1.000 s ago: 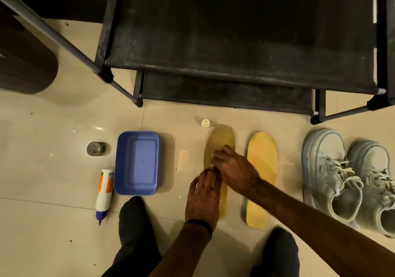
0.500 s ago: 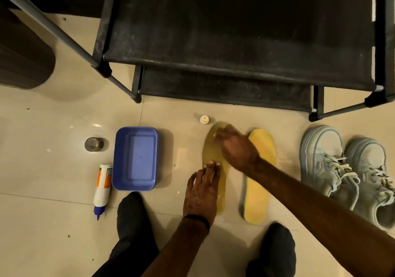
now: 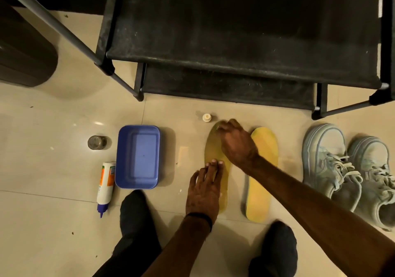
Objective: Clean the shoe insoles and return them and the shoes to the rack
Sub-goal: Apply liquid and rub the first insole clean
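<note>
The left hand (image 3: 203, 193) lies flat on the lower half of the darker, wet-looking insole (image 3: 213, 148), its fingers (image 3: 213, 165) straight and pressing it to the floor (image 3: 53, 234). The right hand (image 3: 237, 144) reaches across to the toe end of the same insole, fingers bent down onto it; whether they pinch anything there I cannot tell. Just to the right, close alongside, lies the second insole (image 3: 263, 170), brighter yellow and untouched. Further right a pair of pale sneakers (image 3: 342, 170) stands side by side on the floor, toes towards the black shoe rack (image 3: 235, 41), whose two fabric shelves fill the top of the view. A small white cap (image 3: 207, 118) sits just beyond the darker insole's toe. Left of the insoles are a blue rectangular tub (image 3: 137, 157), a white bottle (image 3: 105, 184) lying on its side beside it, and a small round jar (image 3: 96, 142). Two dark-socked feet (image 3: 134, 219) frame the bottom.
</note>
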